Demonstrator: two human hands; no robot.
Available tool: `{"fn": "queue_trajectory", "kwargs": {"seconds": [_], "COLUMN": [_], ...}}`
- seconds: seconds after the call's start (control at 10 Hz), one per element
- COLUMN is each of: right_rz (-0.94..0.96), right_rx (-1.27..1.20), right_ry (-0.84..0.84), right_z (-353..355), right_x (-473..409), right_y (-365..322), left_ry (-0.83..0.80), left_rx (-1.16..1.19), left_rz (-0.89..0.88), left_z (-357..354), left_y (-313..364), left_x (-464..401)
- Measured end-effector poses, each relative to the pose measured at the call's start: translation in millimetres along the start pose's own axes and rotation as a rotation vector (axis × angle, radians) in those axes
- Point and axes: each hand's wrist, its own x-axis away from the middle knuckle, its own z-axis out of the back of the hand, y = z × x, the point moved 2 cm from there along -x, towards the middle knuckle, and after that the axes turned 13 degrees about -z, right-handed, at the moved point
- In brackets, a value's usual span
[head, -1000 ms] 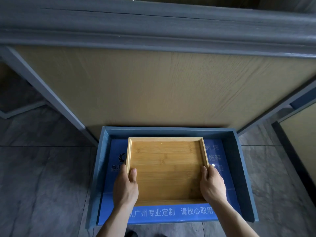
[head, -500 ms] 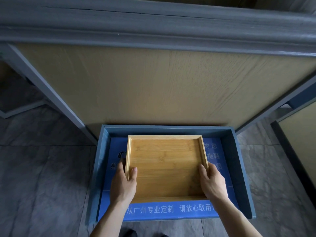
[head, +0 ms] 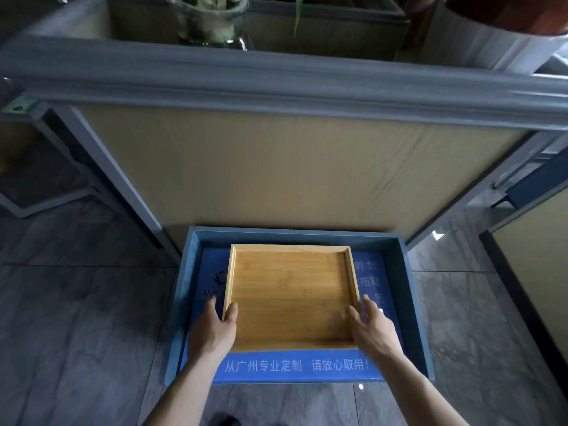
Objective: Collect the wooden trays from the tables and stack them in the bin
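Resting flat inside the bin (head: 412,302), one wooden tray (head: 292,296) occupies the middle of the bin floor. Tray: rectangular, light bamboo with visible lengthwise grain, smooth finish, low raised rim on all four sides. Bin: one unit, rectangular, shallow, with matte grey-blue walls; its floor is a glossy blue sheet (head: 295,365) printed with white characters, exposed along the tray's 6 o'clock edge and at both sides.

Two hands are in view. The left hand (head: 215,329) grasps the tray's rim near the 8 o'clock corner, thumb on the inner face, fingers (head: 212,305) down the outer side. The right hand (head: 373,330) sits at the 4 o'clock corner with its fingers spread and loose; the thumb lies on the tray floor and the other fingers extend past the rim, not clenched on it.

At 12 o'clock from the bin stands one upright panel (head: 292,167) of pale wood-grain laminate, capped by a grey moulded rail (head: 276,84). Beyond the rail, one clear glass vase (head: 215,23) holds green stems. The floor (head: 76,318) is dark grey stone-look tile with thin grout lines
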Motion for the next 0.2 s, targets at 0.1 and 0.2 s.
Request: {"fn": "queue_trajectory", "kwargs": {"seconds": [0.1, 0.2], "right_rz": [0.086, 0.160], "right_rx": [0.138, 0.221], "right_ry": [0.043, 0.092], "right_z": [16, 31], "right_x": [20, 38], "right_y": [-5, -13], "left_ry": [0.020, 0.043], "left_rx": [0.006, -0.068], "left_rz": [-0.059, -0.118], "left_z": [14, 28], "left_y": [2, 16], "left_x": [15, 32]}}
